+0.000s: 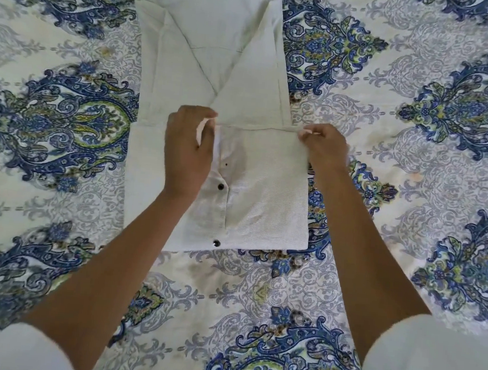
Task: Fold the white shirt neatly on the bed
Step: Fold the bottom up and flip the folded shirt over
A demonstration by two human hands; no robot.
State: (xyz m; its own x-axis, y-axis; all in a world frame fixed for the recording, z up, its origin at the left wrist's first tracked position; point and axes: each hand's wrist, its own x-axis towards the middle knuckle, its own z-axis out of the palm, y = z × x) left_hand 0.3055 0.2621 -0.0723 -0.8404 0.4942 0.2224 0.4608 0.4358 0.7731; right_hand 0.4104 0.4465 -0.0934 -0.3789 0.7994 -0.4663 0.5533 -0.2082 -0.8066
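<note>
Item: one white textured-fabric shirt point(206, 63), part-folded, lying flat on one bed with a blue-green paisley cover point(412, 199). Hands, two: left hand point(188, 150) and right hand point(324, 146), each grip pinching the shirt's turned-up edge.

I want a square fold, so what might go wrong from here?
The left hand and right hand pinch only the ends of the white shirt's turned-up edge, so its middle may sag or crease. The turned-up flap lies skewed, sticking out past the shirt's right side, so the fold may end crooked. The placket by the dark buttons already puckers; that may get pressed in.
</note>
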